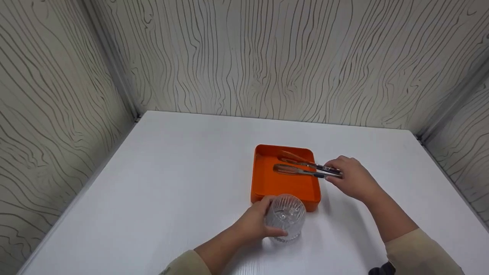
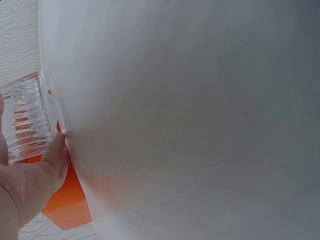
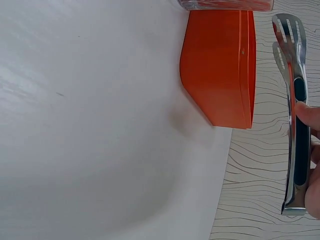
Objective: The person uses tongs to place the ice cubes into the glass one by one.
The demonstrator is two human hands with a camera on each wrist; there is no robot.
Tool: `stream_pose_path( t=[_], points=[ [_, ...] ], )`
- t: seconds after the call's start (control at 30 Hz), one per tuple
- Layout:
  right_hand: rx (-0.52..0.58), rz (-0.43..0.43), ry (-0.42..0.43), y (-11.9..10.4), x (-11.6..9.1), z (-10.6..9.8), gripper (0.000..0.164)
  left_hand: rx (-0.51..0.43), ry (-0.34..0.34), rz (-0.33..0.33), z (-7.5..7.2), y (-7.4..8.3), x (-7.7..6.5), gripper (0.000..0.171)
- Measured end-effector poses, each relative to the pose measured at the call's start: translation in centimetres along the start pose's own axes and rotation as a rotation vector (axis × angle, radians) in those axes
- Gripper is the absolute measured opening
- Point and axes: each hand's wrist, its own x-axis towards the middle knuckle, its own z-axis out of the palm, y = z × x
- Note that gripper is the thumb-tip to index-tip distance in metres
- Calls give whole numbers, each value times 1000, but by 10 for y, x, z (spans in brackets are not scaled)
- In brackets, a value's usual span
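Observation:
My left hand (image 1: 250, 223) grips a clear ribbed drinking glass (image 1: 292, 219) from its left side, with the thumb across the near side. The glass stands upright right at the near wall of an orange square box (image 1: 282, 187) and overlaps it in the head view. With my right hand (image 1: 355, 178) I hold metal tongs (image 1: 301, 172) by their dark-inlaid handles. Their two slotted heads point left over the box and are spread slightly apart. In the right wrist view the thumb lies along the dark handle inlay (image 3: 301, 150), with the slotted tips upward.
A white table (image 1: 183, 168) bears the box and the glass. Behind it rises a wood-grain patterned panel (image 1: 244, 61), with similar panels at the left and right. A small black object (image 1: 382, 269) shows by the right sleeve.

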Motion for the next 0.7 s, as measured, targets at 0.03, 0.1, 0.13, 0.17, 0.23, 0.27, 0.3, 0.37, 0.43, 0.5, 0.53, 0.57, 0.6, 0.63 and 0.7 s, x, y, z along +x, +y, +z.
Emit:
stream_pose_path(
  t=[0.03,0.1,0.13,0.17,0.23,0.27,0.3,0.37,0.43,0.5,0.53,0.57,0.6,0.63,0.7],
  points=[
    [-8,1,0,-1,2,1,25,1,0,0,0,0,0,75],
    [-26,3,3,-4,7,3,25,-2,-2,3,0,0,0,75],
    [-32,7,6,-6,10,4,25,0,-1,6,0,0,0,75],
    [-37,13,7,-7,12,5,25,-2,-1,8,0,0,0,75],
    [-55,22,12,-10,17,8,26,1,0,23,-1,-1,0,75],
    [-64,26,15,-12,20,9,27,2,1,32,-1,-1,-1,75],
    [-74,28,17,-13,22,11,27,5,2,41,-1,-1,-1,74],
    [-100,28,24,-15,26,14,27,9,4,56,-1,-2,-1,74],
    [-115,28,30,-18,30,18,27,10,4,63,-1,-3,-1,74],
    [-126,25,36,-21,34,21,27,8,4,57,-1,-3,-1,74],
    [-127,28,39,-22,36,23,27,5,3,52,-1,-3,-1,74],
    [-128,33,41,-24,37,24,27,1,3,45,-1,-3,0,75],
    [-129,36,42,-25,39,26,27,-4,1,39,-1,-2,0,75],
    [-130,39,44,-27,40,27,28,-8,0,33,0,-2,0,75],
    [-142,47,44,-29,42,30,29,-14,-3,18,0,-2,0,75]
  ],
)
